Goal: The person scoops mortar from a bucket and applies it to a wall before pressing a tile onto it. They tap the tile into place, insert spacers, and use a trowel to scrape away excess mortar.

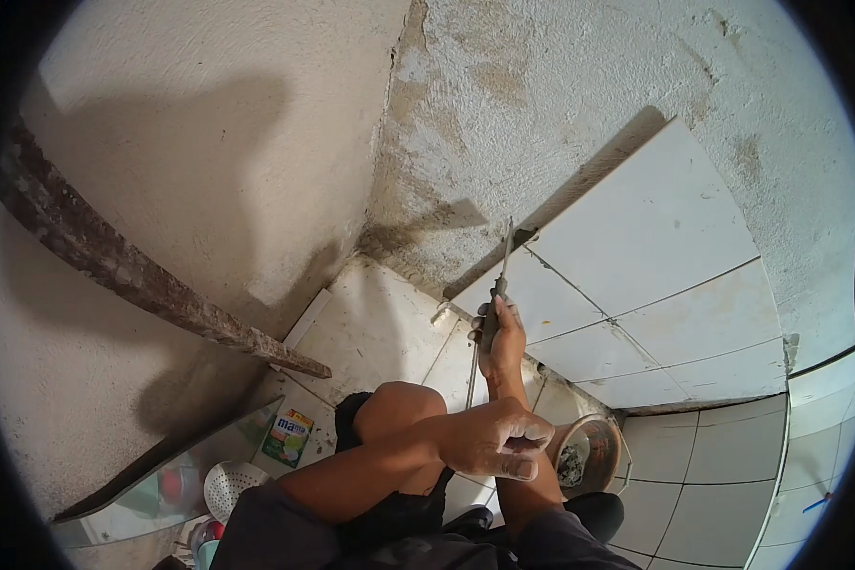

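My right hand is wrapped round the dark handle of a hand tool with a thin metal blade. The tool is seen nearly edge-on, with its tip pointing up beside the exposed edge of the white wall tiles. A thin straight metal length also runs down from this hand toward my left wrist. Lower down, my left hand crosses in front of my right forearm, its dusty fingers curled and thumb bent in, with nothing visible in them. Rough bare plaster lies above and left of the tiles.
A mortar-stained wooden plank leans in from the left. A bucket holding grey material stands by my right leg. On the left are a glass sheet, a green packet and a white strainer. Pale tiles cover the floor.
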